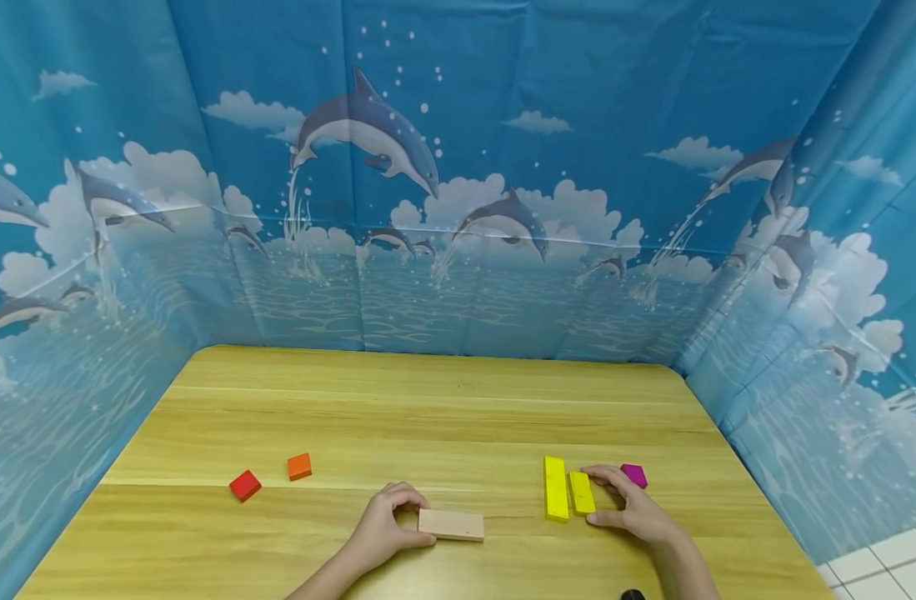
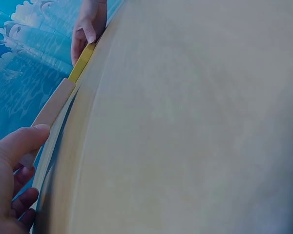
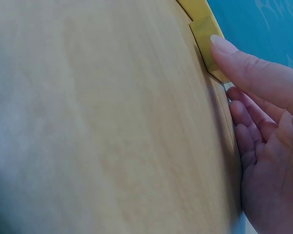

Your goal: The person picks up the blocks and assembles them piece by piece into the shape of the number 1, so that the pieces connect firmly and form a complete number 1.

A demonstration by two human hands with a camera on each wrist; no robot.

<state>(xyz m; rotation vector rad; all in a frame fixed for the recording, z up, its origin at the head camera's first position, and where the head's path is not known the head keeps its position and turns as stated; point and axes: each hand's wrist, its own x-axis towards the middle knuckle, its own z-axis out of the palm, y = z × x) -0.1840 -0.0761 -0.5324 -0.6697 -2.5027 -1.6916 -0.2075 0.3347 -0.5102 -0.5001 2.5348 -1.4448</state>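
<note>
A plain wooden block (image 1: 452, 524) lies on the table in front of me. My left hand (image 1: 386, 527) pinches its left end, thumb on the near side and fingers on the far side. Farther right, my right hand (image 1: 638, 507) holds a short yellow block (image 1: 581, 493) by its near and far ends. A longer yellow block (image 1: 555, 488) lies just left of the short one, with a narrow gap between them. In the right wrist view the thumb (image 3: 234, 53) presses the near end of the short yellow block (image 3: 205, 41).
On the left of the wooden table (image 1: 427, 417) lie a red block (image 1: 245, 485) and an orange block (image 1: 299, 467). A purple block (image 1: 633, 476) lies just beyond my right hand. A small black object (image 1: 633, 594) shows at the near edge. A dolphin-printed curtain (image 1: 458, 283) surrounds the table.
</note>
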